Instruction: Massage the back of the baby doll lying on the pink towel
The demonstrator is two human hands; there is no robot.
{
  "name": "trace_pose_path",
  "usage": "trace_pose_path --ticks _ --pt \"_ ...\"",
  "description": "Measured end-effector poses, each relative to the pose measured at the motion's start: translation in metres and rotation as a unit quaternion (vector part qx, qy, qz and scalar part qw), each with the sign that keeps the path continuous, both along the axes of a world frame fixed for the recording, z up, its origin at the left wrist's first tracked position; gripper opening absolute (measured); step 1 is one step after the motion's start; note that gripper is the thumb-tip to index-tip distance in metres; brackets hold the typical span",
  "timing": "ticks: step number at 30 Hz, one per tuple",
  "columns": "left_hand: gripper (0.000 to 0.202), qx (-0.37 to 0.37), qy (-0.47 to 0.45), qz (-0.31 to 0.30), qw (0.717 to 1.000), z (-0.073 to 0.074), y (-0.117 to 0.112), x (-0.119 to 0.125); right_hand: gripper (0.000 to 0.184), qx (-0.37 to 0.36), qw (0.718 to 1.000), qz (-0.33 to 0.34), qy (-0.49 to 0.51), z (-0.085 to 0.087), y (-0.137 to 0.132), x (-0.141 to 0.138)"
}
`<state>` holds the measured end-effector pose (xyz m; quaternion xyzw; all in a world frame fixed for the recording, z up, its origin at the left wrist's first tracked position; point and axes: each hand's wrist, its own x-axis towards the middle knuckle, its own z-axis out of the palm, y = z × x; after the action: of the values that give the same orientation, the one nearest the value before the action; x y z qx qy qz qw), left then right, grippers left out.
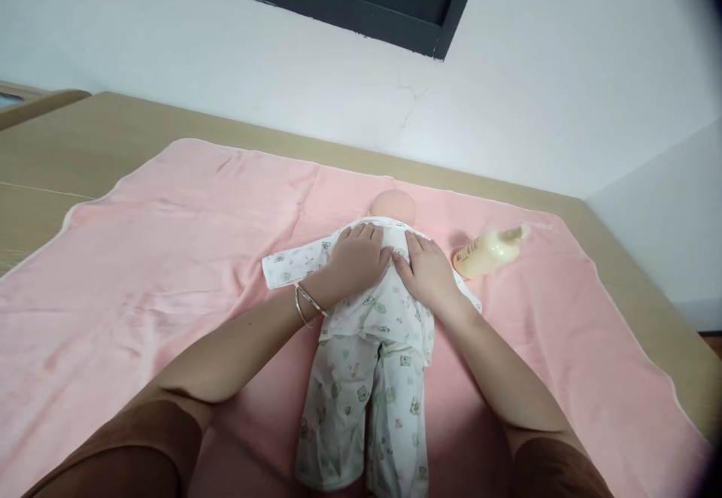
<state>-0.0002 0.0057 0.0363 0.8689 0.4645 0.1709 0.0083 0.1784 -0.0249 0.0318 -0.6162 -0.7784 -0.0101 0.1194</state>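
A baby doll (366,347) in white printed pyjamas lies on a pink blanket (141,272), its bare head (393,204) pointing away from me. My left hand (355,261), with a thin bangle at the wrist, lies flat on the doll's upper body. Beside it, my right hand (429,272) also rests flat on the pyjama top, fingers stretched out. Neither hand holds anything. A pale yellow bottle (489,251) lies on its side just right of my right hand.
The blanket covers a light wooden table (56,144) set against a white wall (282,69). A dark window frame (350,1) runs along the top. The table's right edge drops off near the corner of the wall.
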Motion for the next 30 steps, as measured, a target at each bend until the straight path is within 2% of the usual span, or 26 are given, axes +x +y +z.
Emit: trace_pose_path --ticks 9,13,17,20,23,26,30 --pt "0.042 0.002 0.007 -0.005 1.000 0.000 -0.001 -0.001 0.058 -0.010 1.000 0.018 0.009 0.000 0.002 0.004" --pt "0.046 -0.003 0.017 0.007 1.000 0.004 -0.005 0.001 0.057 -0.025 0.999 0.026 0.009 0.005 0.003 0.006" --pt "0.049 -0.016 0.051 0.017 0.998 0.011 -0.019 0.002 0.054 -0.034 0.998 0.054 -0.026 0.018 -0.010 0.000" --pt "0.045 -0.004 0.087 -0.007 0.996 0.017 -0.033 0.001 0.052 -0.014 0.995 0.078 -0.069 0.025 -0.028 -0.008" --pt "0.039 -0.013 0.094 -0.034 0.995 0.025 -0.039 -0.003 0.049 -0.001 0.995 0.068 -0.076 0.027 -0.036 -0.012" --pt "0.035 -0.052 0.047 -0.028 0.997 0.029 -0.029 -0.007 0.047 -0.015 0.999 0.020 -0.038 0.026 -0.029 -0.010" --pt "0.040 -0.060 -0.018 -0.018 0.998 0.016 -0.006 -0.008 0.054 -0.049 0.998 -0.025 0.007 0.021 -0.012 -0.003"
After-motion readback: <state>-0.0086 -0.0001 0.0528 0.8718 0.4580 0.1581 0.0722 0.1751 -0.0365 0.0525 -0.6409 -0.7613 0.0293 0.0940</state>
